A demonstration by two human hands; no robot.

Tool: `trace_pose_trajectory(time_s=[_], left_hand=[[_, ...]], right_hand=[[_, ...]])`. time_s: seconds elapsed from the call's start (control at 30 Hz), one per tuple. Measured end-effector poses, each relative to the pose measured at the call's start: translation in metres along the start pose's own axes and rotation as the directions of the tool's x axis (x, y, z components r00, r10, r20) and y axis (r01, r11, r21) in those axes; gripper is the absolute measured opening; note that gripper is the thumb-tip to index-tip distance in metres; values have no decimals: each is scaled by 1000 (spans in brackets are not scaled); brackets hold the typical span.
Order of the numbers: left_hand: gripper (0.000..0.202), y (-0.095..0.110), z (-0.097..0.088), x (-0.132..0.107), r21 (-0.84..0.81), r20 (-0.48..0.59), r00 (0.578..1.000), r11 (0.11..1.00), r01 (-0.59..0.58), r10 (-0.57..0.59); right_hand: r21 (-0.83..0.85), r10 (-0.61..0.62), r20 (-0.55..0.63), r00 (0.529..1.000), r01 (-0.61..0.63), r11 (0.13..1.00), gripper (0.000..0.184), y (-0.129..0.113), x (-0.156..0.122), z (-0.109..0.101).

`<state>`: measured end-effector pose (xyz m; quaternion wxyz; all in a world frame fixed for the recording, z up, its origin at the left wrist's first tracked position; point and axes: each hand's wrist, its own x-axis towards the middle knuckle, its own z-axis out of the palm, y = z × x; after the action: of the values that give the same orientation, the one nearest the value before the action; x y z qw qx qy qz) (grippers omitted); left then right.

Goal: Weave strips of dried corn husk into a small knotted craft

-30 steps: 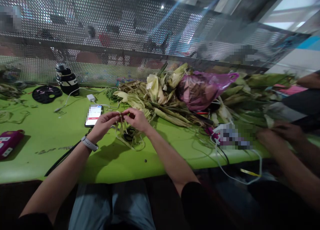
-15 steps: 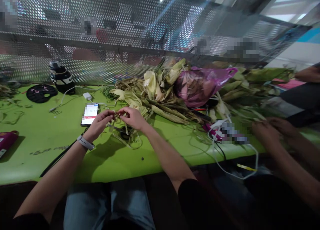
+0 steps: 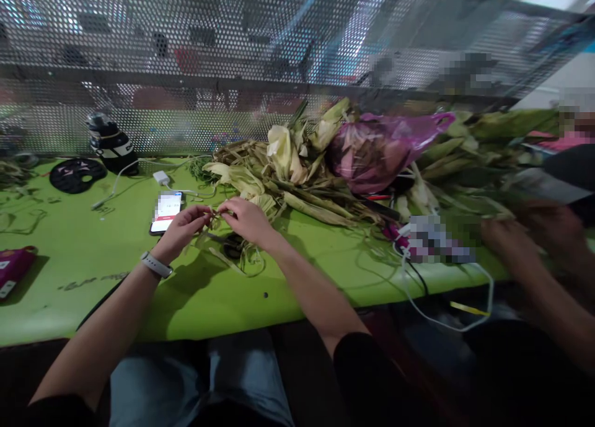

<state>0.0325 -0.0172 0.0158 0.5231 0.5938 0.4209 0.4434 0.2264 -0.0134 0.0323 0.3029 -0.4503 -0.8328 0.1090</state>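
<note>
My left hand (image 3: 186, 225), with a pale watch (image 3: 157, 265) on its wrist, is closed in a pinch on a thin husk strip (image 3: 214, 215). Fingertips of my right hand (image 3: 248, 222) pinch the same strip from the other side, close to the left ones. Below the hands, thin pale strips (image 3: 253, 261) lie loose on the green table (image 3: 106, 241) around a dark object (image 3: 233, 246) whose kind I cannot make out. Just left of my fingers lies a phone (image 3: 166, 213) with its screen lit.
Behind my hands a heap of corn husks (image 3: 320, 207) spreads rightward, with a pink plastic bag (image 3: 367, 154) on it. A black bottle (image 3: 114, 145) and a white charger (image 3: 162, 178) stand left. A co-worker's hands (image 3: 511, 241) work at the right, near a white cable (image 3: 491, 297).
My hands stay nearly in place, with small finger movements at the husk strip. The view has shifted slightly, and the co-worker's hands appear a little farther right.
</note>
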Motion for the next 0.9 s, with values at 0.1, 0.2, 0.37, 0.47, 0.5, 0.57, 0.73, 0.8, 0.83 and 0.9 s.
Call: trace_pose_trajectory(time_s=[0.1, 0.2, 0.37, 0.47, 0.5, 0.57, 0.73, 0.8, 0.83, 0.9], left_hand=[[28, -1, -3, 1, -45, 15, 1000, 999, 23, -22], [29, -4, -6, 3, -126, 33, 998, 990, 57, -54], [32, -10, -8, 3, -164, 50, 993, 980, 115, -108], [37, -10, -7, 2, -168, 54, 991, 977, 133, -126], [39, -10, -7, 2, -165, 57, 990, 976, 139, -131], [41, -7, -8, 1, -164, 60, 989, 976, 142, -134], [39, -4, -7, 2, -114, 57, 990, 985, 132, -126], [40, -5, -5, 2, -66, 60, 994, 993, 98, -94], [40, -5, -4, 2, -53, 61, 995, 995, 80, -77], [40, -5, -2, 3, -40, 44, 997, 997, 61, -59]], right_hand=[[-8, 6, -5, 1000, -6, 1000, 17, -1, -1, -1], [13, 1, 10, 1000, -1, 1000, 15, -1, -1, -1], [60, 2, 15, 1000, -3, 998, 12, 2, 0, -1], [62, -4, 6, 1000, 4, 998, 12, 2, 1, -2], [53, -3, 2, 1000, 3, 999, 13, 2, 1, -3], [33, 5, 4, 1000, -6, 999, 13, 2, 1, -5], [-15, -7, -6, 1000, 7, 1000, 14, -1, 0, -5], [-20, 2, -14, 1000, -2, 1000, 14, -1, 0, -4], [-18, 10, -17, 1000, -11, 1000, 14, -1, 0, -3], [-11, 21, -21, 1000, -21, 1000, 12, 0, 0, -3]])
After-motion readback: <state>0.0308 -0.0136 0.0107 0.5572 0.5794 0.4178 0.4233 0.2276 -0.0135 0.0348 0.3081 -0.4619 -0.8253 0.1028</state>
